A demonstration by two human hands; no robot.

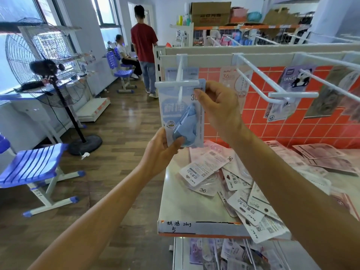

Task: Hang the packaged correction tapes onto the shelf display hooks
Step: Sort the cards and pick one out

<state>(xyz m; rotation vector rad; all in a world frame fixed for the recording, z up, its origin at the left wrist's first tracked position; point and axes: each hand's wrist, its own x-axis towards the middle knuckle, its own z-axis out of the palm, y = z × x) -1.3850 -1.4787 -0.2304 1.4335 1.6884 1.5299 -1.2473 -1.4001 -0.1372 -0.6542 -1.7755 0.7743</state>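
Both hands hold one pale-blue carded correction tape pack, left hand gripping its bottom edge, right hand pinching its top corner, behind the white wire hook just left of the right hand.

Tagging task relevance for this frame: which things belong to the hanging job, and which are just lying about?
Job:
- blue correction tape pack, held by left hand and right hand
- display hook at the pack's top
- loose packs on the shelf

Lying about:
- standing fan
- purple chair
- cardboard box
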